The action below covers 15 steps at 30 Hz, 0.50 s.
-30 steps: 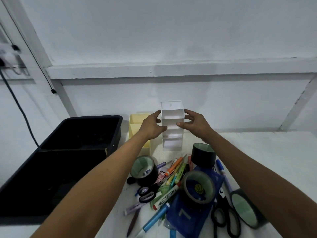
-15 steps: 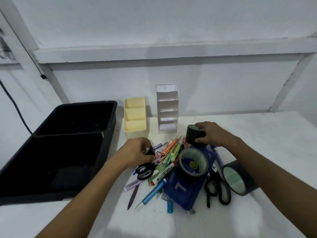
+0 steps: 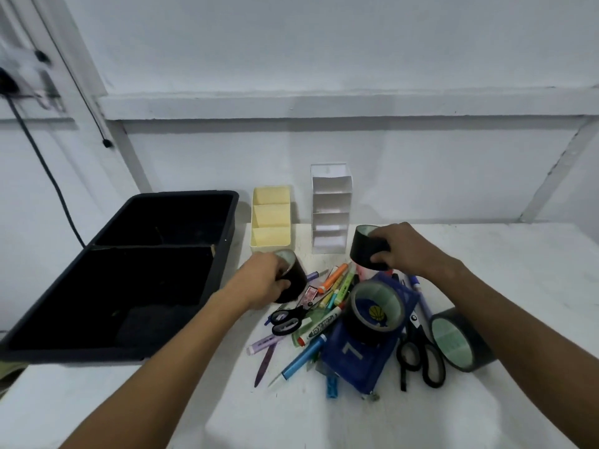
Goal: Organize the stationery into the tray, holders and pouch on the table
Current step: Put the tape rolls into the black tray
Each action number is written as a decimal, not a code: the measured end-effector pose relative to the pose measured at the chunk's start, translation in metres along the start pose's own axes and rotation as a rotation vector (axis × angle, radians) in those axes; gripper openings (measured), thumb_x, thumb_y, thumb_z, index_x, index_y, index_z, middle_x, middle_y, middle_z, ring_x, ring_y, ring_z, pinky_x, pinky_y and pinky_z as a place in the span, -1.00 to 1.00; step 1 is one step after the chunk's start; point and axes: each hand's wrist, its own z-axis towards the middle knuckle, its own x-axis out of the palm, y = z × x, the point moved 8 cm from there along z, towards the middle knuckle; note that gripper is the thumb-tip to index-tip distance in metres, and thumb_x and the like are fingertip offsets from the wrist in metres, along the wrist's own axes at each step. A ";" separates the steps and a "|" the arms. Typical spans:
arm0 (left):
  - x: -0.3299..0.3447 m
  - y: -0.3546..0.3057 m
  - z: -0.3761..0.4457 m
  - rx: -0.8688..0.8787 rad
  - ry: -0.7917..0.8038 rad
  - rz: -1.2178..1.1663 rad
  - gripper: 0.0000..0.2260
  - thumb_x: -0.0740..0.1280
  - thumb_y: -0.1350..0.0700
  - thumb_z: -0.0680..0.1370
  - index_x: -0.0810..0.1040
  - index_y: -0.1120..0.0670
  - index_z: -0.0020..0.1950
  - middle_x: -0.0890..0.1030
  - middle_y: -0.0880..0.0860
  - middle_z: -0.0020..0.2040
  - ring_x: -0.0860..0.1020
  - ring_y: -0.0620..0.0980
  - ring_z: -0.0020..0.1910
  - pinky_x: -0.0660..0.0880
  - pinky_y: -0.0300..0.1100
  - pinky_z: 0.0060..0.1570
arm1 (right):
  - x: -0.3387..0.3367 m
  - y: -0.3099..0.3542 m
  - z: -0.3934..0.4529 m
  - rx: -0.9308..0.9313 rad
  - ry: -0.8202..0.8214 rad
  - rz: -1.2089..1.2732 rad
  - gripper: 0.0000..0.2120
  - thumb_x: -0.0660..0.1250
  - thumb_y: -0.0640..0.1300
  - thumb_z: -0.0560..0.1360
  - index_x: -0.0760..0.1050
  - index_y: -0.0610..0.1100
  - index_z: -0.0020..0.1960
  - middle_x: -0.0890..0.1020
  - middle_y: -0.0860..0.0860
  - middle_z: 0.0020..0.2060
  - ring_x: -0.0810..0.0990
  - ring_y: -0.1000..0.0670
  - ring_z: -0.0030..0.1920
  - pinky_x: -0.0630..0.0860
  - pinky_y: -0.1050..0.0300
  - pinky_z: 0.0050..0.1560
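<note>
Both hands are loaded, one tape roll each. Left hand [image 3: 264, 281] wraps a black tape roll [image 3: 291, 280] at frame centre-left, fingers curled over its rim. Right hand [image 3: 397, 246] grips a second black roll [image 3: 366, 251] from above, centre-right, just in front of the white tiered holder [image 3: 330, 210]; whether either roll is clear of the bench [image 3: 486, 254] is hard to say from this angle.

Key relation: the black tray [image 3: 223, 251] lies directly left of the left hand, its near wall just beside that roll, so the left has the shorter path. The right roll would have to cross over the pile & past the yellow holder [image 3: 271, 222] to reach it.

Judgement: tapes go to the tray first, left ahead of right.

Rest of the heap sits lower centre: two more tape rolls [image 3: 377, 314], one atop the blue pouch [image 3: 356, 354], scissors [image 3: 418, 351], markers & pens [image 3: 319, 328], none sorted yet.
</note>
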 end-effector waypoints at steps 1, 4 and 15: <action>-0.012 0.003 -0.001 0.000 -0.020 0.001 -0.87 0.38 0.07 0.52 0.55 0.11 -0.14 0.56 0.03 -0.20 0.52 0.00 -0.25 0.43 -0.17 -0.26 | -0.005 0.015 0.000 -0.033 0.003 0.003 -0.76 0.46 -0.22 0.37 0.59 -0.12 0.03 0.59 -0.01 -0.19 0.58 -0.01 -0.16 0.42 0.29 -0.27; -0.053 0.015 -0.007 -0.006 -0.092 -0.020 -0.84 0.39 0.03 0.52 0.61 0.13 -0.06 0.64 0.06 -0.14 0.60 0.03 -0.16 0.57 -0.07 -0.11 | -0.016 0.068 0.007 -0.149 0.010 -0.004 -0.80 0.47 -0.21 0.38 0.58 -0.11 -0.01 0.56 0.04 -0.23 0.54 0.04 -0.19 0.34 0.33 -0.28; -0.177 0.164 -0.024 -0.157 -0.259 0.124 -0.88 0.40 0.04 0.49 0.59 0.07 -0.14 0.55 0.03 -0.20 0.53 0.06 -0.15 0.37 -0.21 -0.18 | 0.024 0.270 0.102 -0.436 0.037 0.010 -0.86 0.46 -0.18 0.36 0.49 -0.07 -0.23 0.49 0.09 -0.36 0.51 0.01 -0.24 0.35 0.18 -0.28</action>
